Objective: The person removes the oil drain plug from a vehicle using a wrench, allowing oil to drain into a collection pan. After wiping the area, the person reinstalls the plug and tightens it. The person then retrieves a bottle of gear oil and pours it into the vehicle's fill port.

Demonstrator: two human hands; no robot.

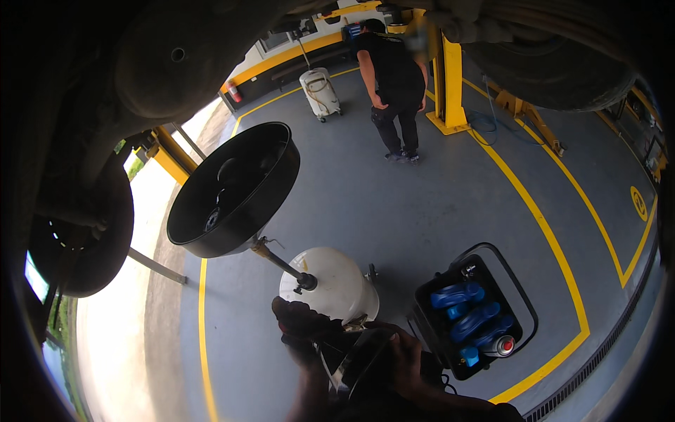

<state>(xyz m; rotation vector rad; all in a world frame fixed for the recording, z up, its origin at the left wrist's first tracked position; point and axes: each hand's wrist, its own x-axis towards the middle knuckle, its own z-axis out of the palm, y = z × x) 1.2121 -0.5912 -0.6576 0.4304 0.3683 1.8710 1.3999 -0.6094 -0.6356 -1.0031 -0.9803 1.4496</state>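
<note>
Dark, shiny-edged object (362, 355) between the hands (406, 355)

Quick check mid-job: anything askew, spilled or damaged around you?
One possible oddity: the black pan on the stem above the white tank looks tilted rather than level, though the fisheye view may exaggerate that. I see no obvious spill or damage; the shadowed parts are too dark to judge.

A drum (336, 278) stands beyond the left hand (309, 337) and right hand (408, 362), a pan (235, 240) on its stem (283, 265) to the left. Right of the drum sits a crate (424, 320) holding bottles (474, 323) and a can (505, 344). Behind, a person (389, 70) stands between tank (322, 96), left, and post (451, 84).
</note>
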